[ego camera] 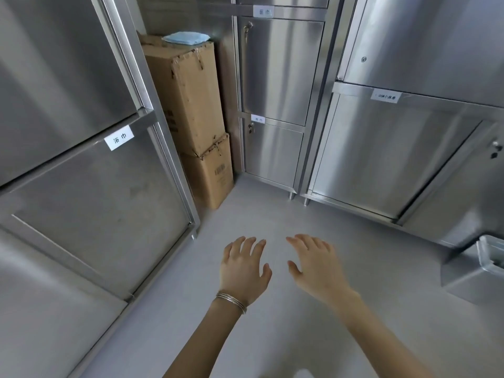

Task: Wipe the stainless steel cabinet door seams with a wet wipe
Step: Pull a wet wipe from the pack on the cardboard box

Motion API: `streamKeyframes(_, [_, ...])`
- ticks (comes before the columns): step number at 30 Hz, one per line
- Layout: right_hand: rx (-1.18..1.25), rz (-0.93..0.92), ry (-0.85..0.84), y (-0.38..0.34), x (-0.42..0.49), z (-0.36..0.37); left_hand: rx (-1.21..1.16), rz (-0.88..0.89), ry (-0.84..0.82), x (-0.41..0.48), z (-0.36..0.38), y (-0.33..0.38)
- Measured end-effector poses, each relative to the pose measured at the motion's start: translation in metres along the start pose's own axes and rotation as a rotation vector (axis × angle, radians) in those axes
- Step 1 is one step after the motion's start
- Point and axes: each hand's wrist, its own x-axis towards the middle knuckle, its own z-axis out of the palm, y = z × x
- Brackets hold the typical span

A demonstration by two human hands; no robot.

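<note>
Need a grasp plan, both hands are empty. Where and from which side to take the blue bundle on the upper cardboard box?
Probably pinch the blue bundle by its near edge, from the front and above. It lies flat, looks soft, and its upper cardboard box stands between the left cabinet and the corner cabinet, closing off both sides.

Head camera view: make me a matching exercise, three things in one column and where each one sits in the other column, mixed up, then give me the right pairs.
Things:
1. blue cloth
2. silver bangles
3. upper cardboard box

Places:
A. stacked on the lower cardboard box
B. round the wrist of the left hand
C. lying on top of the upper cardboard box

Pairs: 1-C, 2-B, 3-A.
</note>
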Motion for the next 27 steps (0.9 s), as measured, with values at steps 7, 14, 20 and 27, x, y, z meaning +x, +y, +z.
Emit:
streamKeyframes(7, [0.043, -0.094, 0.010, 0.017, 0.063, 0.037, -0.011, -0.053, 0.019, 0.053, 0.021, -0.022])
streamKeyframes(14, [0.077, -0.145, 0.019, 0.065, 0.151, 0.064, 0.036, -0.113, 0.002, 0.146, 0.036, -0.023])
streamKeyframes(20, [0.106, -0.242, 0.008, 0.104, 0.232, 0.071, 0.074, -0.181, 0.006, 0.224, 0.036, -0.018])
streamKeyframes(27, [0.135, -0.306, -0.034, 0.124, 0.294, 0.089, 0.114, -0.241, 0.009, 0.274, 0.045, -0.030])
